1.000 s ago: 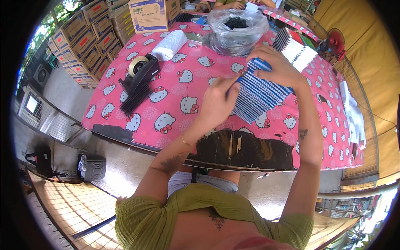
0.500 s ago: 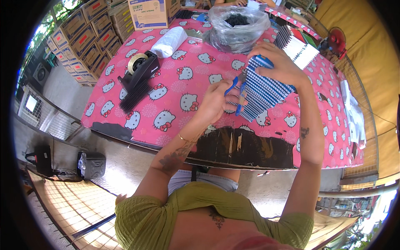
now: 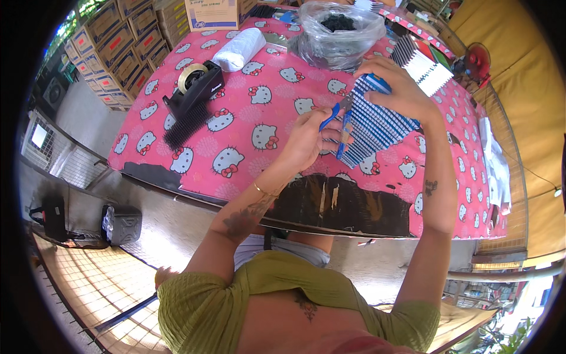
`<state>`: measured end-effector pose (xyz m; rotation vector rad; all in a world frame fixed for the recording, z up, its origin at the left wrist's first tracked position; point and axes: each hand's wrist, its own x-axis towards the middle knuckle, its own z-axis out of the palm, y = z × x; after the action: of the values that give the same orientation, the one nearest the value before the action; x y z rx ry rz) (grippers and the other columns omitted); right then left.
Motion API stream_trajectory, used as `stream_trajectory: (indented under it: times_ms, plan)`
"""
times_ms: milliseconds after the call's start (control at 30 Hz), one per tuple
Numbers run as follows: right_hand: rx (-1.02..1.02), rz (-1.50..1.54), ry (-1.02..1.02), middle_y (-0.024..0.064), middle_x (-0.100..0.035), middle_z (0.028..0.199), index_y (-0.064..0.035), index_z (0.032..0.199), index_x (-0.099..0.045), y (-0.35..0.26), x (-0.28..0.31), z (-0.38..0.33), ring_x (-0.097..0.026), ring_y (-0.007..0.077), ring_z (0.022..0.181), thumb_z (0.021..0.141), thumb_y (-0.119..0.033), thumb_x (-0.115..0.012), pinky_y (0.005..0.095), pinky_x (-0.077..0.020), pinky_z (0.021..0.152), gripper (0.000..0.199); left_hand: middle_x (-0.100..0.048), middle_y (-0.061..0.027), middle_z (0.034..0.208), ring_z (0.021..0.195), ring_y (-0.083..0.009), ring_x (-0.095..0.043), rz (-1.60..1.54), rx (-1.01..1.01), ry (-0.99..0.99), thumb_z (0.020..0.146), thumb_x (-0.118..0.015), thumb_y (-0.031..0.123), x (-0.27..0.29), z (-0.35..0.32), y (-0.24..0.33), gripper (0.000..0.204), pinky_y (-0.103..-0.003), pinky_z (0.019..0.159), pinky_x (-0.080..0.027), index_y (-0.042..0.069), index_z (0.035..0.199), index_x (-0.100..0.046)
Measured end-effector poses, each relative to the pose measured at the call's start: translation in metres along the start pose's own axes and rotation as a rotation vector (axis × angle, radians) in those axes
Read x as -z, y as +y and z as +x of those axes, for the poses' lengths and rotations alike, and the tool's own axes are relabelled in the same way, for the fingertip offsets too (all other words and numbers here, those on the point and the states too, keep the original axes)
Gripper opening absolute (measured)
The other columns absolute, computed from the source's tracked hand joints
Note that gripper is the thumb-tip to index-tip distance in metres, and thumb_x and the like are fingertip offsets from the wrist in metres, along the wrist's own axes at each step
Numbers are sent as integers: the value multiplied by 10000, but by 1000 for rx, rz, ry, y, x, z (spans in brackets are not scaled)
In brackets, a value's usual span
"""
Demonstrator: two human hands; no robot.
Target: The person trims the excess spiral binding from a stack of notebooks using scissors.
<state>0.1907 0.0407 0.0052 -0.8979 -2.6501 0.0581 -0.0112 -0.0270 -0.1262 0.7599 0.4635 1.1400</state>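
My left hand (image 3: pixel 309 140) grips a pair of blue-handled scissors (image 3: pixel 331 117), its fingers in the loops. The metal blades point away from me and meet the left edge of a blue-and-white striped piece (image 3: pixel 383 127) made up of many narrow rows. At the upper right of that piece, my right hand (image 3: pixel 404 88) pinches it from above, thumb on top. The striped piece slants over the pink table cover (image 3: pixel 236 159). How far the blades reach into it is too small to tell.
To the left stand a black tape dispenser (image 3: pixel 197 91), a black bristly strip (image 3: pixel 186 128) and a white roll (image 3: pixel 240 49). Farther back are a plastic bag of black pieces (image 3: pixel 336 38) and a carton (image 3: pixel 215 15). White sheets with black strips (image 3: pixel 427 71) lie beyond my right hand.
The whole view has shifted slightly, with the table items sitting a little farther left and up. Both hands keep their holds, and the scissors stay at the left edge of the striped piece.
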Motion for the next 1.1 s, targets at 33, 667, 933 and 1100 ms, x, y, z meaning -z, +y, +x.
stream_trajectory:
  times_ms: [33,667,933,1100]
  plan:
    - [-4,-1,5,61,-567,1147,-131,1129,-597,1,-1,-1,-523,273,1137,761,-241,-663,403,-400,978,390,-660,-223,979,824,-316,-692,-3,-7,-2,982,-416,290,0,1,-1,404,-432,713,-595,-51,1180,-502]
    - [22,-15,18,65,-572,1151,-134,1122,-602,-4,-1,0,-540,281,1123,753,-226,-674,393,-420,965,387,-647,-92,892,680,-178,-610,1003,-661,202,979,-464,228,2,1,-6,359,-314,680,-508,-30,1184,-606]
    - [-5,33,-5,64,-572,1154,-132,1137,-599,1,0,0,-538,278,1132,754,-252,-663,391,-414,972,407,-669,-109,957,837,-183,-679,399,-187,49,964,-495,238,18,5,-7,427,-293,774,-528,-71,1255,-541]
    - [-4,21,-1,64,-570,1158,-130,1141,-596,4,-1,0,-532,277,1139,762,-258,-654,392,-411,976,404,-677,-123,948,797,-191,-685,437,-157,65,964,-487,251,19,8,-2,406,-301,712,-545,-58,1220,-547]
